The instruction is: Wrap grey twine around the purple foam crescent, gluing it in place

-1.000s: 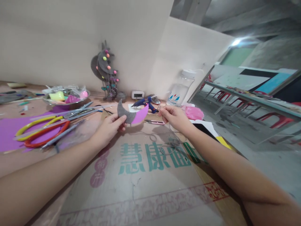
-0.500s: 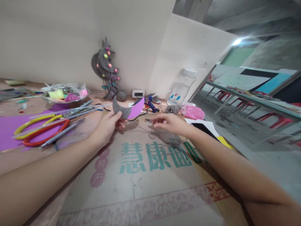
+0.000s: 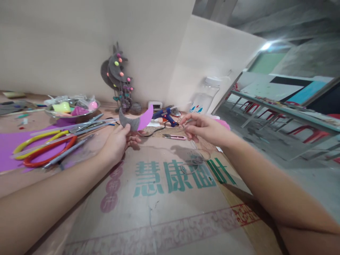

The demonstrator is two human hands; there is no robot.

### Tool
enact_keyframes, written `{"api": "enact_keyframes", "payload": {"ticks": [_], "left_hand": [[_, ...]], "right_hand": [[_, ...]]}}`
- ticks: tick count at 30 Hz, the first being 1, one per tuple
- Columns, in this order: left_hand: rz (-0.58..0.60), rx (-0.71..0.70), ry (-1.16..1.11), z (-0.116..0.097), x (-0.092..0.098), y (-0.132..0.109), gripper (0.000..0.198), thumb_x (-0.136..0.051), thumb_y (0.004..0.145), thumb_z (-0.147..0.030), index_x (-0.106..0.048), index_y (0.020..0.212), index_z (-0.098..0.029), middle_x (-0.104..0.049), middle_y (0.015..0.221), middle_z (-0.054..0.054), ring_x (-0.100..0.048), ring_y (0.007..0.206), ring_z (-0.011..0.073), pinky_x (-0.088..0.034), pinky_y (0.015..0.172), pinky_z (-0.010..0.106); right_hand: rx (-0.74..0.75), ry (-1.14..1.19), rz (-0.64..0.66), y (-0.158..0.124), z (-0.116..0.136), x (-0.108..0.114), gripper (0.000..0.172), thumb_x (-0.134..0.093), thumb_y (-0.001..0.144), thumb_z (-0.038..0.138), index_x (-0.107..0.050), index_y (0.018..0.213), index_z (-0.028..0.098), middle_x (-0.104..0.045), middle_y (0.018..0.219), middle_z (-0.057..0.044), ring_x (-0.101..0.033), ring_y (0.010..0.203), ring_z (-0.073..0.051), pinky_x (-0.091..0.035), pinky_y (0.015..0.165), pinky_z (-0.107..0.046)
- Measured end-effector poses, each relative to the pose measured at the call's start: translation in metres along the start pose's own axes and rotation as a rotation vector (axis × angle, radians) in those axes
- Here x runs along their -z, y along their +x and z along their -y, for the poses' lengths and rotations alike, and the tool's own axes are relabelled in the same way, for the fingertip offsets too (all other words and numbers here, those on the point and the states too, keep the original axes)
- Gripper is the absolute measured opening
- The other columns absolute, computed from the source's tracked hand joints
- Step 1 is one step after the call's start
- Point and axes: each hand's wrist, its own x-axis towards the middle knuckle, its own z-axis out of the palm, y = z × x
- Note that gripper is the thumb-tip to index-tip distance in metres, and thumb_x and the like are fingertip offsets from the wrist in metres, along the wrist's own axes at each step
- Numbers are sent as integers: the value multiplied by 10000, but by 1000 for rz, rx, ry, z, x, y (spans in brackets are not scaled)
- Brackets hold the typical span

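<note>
My left hand (image 3: 119, 140) grips a purple crescent moon cutout (image 3: 146, 118), its left part wrapped in grey yarn. Raised over the cardboard, my right hand (image 3: 203, 128) has its fingers pinched together on a thin strand of grey yarn (image 3: 198, 161), which trails down into loose loops. Between the two hands lies a pair of thread snips (image 3: 174, 137) with pink handles. Just behind them rests a blue glue gun (image 3: 166, 115) with a small red light lit.
To the left are large scissors (image 3: 50, 141) on purple sheets (image 3: 7, 150) and a metal bowl (image 3: 71, 117) of coloured pieces. A grey moon decoration (image 3: 117, 76) leans on the wall. A water bottle (image 3: 205, 95) stands at back right. Printed cardboard (image 3: 148, 219) covers the table.
My right hand has lifted away from the thread snips and moved right, with yarn now at its fingers. My left hand has shifted slightly left with the moon cutout.
</note>
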Motion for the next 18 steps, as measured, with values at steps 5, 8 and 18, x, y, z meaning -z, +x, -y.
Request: {"api": "enact_keyframes", "payload": {"ticks": [5, 8, 18], "left_hand": [[-15, -10, 1, 1, 0, 0, 186, -418, 897, -238, -558, 947, -126, -663, 640, 40, -599, 490, 113, -456, 468, 199], [11, -1, 6, 4, 2, 3, 184, -415, 898, -245, -557, 947, -140, -656, 618, 32, -606, 499, 125, -457, 475, 211], [7, 24, 65, -1, -5, -2, 155, -407, 885, -238, -547, 917, -180, -676, 693, 43, -583, 480, 131, -438, 468, 231]], "right_hand": [[137, 44, 76, -27, 37, 7, 266, -558, 863, 277, -538, 1121, 215, -599, 688, 26, -547, 569, -83, -410, 494, -202], [167, -65, 341, -35, 50, 4, 335, -553, 860, 300, -545, 1181, 209, -673, 893, -24, -622, 743, -113, -483, 631, -234], [-176, -914, 74, -7, -3, 36, 241, -487, 835, 332, -686, 851, 198, -689, 798, -24, -610, 710, -162, -416, 649, -268]]}}
